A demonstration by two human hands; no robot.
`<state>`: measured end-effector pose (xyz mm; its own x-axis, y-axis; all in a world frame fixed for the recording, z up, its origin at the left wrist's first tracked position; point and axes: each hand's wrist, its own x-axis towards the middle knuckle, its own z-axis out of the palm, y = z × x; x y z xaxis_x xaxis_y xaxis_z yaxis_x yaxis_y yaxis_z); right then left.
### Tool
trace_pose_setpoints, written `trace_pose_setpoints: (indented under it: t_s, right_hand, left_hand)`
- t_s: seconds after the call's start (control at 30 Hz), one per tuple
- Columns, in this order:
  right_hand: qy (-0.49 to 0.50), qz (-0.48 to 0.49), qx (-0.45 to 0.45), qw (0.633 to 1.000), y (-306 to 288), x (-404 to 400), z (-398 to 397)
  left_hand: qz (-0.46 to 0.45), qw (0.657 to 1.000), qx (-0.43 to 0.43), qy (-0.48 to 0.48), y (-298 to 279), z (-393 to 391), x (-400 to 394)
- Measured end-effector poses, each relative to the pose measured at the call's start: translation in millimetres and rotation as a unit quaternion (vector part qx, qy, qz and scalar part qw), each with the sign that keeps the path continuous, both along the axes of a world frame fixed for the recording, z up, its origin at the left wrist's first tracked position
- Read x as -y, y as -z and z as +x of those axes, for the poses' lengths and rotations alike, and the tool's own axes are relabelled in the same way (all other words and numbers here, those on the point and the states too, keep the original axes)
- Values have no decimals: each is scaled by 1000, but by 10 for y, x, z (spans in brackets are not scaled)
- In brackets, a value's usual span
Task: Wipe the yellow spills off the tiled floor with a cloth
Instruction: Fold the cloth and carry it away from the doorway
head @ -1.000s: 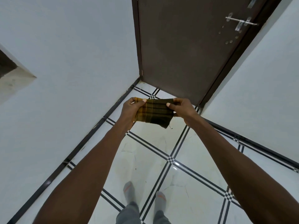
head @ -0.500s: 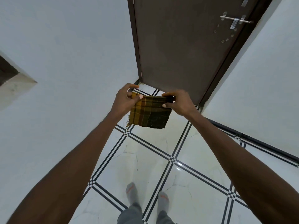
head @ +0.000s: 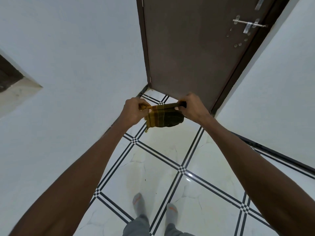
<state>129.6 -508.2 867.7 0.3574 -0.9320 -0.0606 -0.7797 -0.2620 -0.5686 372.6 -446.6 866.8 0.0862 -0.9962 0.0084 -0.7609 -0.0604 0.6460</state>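
Cloth (head: 164, 116) pinched taut between left hand (head: 134, 110) and right hand (head: 192, 107), near brown door (head: 187, 48), above tiled floor (head: 153, 159).

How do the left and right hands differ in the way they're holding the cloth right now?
The left hand pinches the yellowish corner of the cloth; the right hand grips the darker, rolled end. The left hand sits by the white wall, the right in front of the brown door. The cloth's frayed corner hangs under the left hand, its rounded fold under the right. Both are closed on the top edge, level, high above the tiled floor.
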Motion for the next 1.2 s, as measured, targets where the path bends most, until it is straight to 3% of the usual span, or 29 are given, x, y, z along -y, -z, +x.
trace_pose_setpoints:
  t_s: [0.1,0.2,0.27,0.47,0.63,0.73,0.87,0.97,1.2]
  right_hand:
    - [12,115,135,984,-10,44,-134]
    - [27,231,319,919,-96,-35,-211]
    - [25,255,370,893,-117,-62,-175]
    - [55,246,279,927,7,-14,-21]
    - [11,387,275,880,59,11,-148]
    - [-12,347,237,907,68,-32,-153]
    - [-61,206,97,972,25,-77,-85]
    - [-73,98,4,992,-46,-92,-38]
    - [-82,-32,16,996,92,-52,-89]
  left_hand:
    - [0,995,-91,-30,-27,42,-4]
    - [26,971,-236,-29,-115,83,14]
    - [42,961,-274,-14,-143,51,33]
    - [76,975,-194,-79,0,-103,98]
    - [215,915,-289,-181,228,14,113]
    - [233,884,-369,-169,185,15,48]
    - [221,903,-366,-32,95,13,-29]
    - [185,936,-298,1,68,-11,-71]
    - [68,995,-68,11,158,-82,-159]
